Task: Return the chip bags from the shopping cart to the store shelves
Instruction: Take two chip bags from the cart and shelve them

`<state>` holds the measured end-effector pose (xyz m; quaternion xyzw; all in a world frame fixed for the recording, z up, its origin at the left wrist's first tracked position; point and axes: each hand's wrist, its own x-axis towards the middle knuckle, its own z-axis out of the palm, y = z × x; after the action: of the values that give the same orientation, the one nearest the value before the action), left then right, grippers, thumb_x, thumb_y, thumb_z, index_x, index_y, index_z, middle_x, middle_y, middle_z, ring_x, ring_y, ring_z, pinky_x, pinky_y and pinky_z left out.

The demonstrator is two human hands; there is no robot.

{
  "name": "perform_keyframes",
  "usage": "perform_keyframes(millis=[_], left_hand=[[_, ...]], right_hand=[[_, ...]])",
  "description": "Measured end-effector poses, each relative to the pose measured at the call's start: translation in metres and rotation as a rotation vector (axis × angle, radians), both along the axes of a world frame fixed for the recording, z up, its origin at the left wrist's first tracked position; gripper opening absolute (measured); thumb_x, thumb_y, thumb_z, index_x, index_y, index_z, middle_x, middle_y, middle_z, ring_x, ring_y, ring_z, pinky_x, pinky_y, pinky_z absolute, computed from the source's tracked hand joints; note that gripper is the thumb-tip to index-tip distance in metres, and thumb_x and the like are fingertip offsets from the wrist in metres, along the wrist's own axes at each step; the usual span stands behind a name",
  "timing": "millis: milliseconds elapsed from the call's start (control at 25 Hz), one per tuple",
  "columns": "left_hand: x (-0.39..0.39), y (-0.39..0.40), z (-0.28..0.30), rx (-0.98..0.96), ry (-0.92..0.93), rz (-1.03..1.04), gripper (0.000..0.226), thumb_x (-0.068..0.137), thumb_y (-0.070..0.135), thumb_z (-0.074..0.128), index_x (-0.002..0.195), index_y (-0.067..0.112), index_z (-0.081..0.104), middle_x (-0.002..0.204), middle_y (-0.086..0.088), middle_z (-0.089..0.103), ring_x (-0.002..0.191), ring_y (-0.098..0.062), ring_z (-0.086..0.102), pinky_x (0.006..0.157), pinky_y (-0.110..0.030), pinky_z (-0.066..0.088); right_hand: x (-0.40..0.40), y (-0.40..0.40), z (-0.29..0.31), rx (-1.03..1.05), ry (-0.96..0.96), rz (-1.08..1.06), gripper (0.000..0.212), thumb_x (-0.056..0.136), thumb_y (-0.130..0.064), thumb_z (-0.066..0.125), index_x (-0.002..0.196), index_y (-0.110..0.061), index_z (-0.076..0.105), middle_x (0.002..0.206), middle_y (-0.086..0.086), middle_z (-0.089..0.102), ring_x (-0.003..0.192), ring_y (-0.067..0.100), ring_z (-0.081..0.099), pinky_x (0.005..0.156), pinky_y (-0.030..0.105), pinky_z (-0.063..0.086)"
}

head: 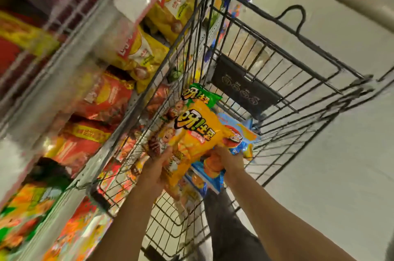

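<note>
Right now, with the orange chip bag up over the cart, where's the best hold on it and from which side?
Hold the orange chip bag by its two long side edges near the end closest to the person, one hand per side, as the left hand and right hand do now. It is a puffed, soft pillow lying flat and lengthwise away from the person above the cart, so pinching its edges likely avoids crushing the chips.
</note>
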<state>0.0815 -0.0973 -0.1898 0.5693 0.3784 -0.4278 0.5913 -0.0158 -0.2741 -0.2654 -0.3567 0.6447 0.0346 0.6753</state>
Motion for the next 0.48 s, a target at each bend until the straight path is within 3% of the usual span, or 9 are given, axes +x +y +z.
perform_keyframes(millis=[120, 280, 320, 400, 480], left_hand=[[-0.042, 0.043, 0.021, -0.144, -0.058, 0.072, 0.037, 0.098, 0.034, 0.058, 0.126, 0.01, 0.066, 0.117, -0.016, 0.073, 0.104, -0.032, 0.071, 0.083, -0.045, 0.057], [-0.104, 0.099, 0.064, -0.317, -0.247, 0.19, 0.038, 0.102, 0.031, 0.048, 0.125, 0.005, 0.062, 0.095, -0.01, 0.079, 0.084, -0.023, 0.076, 0.071, -0.035, 0.06], [-0.121, 0.112, 0.078, -0.374, -0.316, 0.219, 0.038, 0.101, 0.029, 0.048, 0.127, 0.005, 0.063, 0.103, -0.009, 0.078, 0.094, -0.023, 0.075, 0.079, -0.037, 0.061], [-0.153, 0.142, 0.112, -0.495, -0.433, 0.261, 0.046, 0.095, 0.028, 0.051, 0.136, 0.008, 0.058, 0.13, -0.014, 0.068, 0.125, -0.029, 0.061, 0.108, -0.05, 0.046], [-0.175, 0.166, 0.143, -0.573, -0.498, 0.27, 0.058, 0.092, 0.032, 0.052, 0.145, 0.009, 0.049, 0.142, -0.016, 0.058, 0.135, -0.034, 0.051, 0.116, -0.057, 0.033]], right_hand=[[-0.026, 0.026, 0.043, -0.189, -0.147, 0.05, 0.048, 0.087, -0.01, 0.077, 0.13, -0.003, 0.056, 0.115, 0.029, 0.069, 0.096, 0.04, 0.07, 0.083, 0.056, 0.058], [-0.075, 0.074, 0.111, -0.421, -0.467, 0.112, 0.053, 0.084, -0.004, 0.079, 0.132, 0.0, 0.055, 0.11, 0.02, 0.072, 0.09, 0.033, 0.07, 0.08, 0.055, 0.06], [-0.089, 0.085, 0.127, -0.468, -0.554, 0.139, 0.055, 0.082, -0.006, 0.08, 0.13, 0.002, 0.055, 0.107, 0.018, 0.07, 0.086, 0.031, 0.067, 0.076, 0.052, 0.058], [-0.115, 0.107, 0.165, -0.513, -0.645, 0.142, 0.063, 0.074, -0.021, 0.085, 0.127, -0.001, 0.058, 0.103, 0.014, 0.07, 0.085, 0.026, 0.065, 0.075, 0.048, 0.055], [-0.138, 0.127, 0.202, -0.52, -0.677, 0.139, 0.074, 0.062, -0.036, 0.089, 0.128, -0.016, 0.06, 0.106, 0.003, 0.076, 0.088, 0.025, 0.072, 0.076, 0.042, 0.058]])
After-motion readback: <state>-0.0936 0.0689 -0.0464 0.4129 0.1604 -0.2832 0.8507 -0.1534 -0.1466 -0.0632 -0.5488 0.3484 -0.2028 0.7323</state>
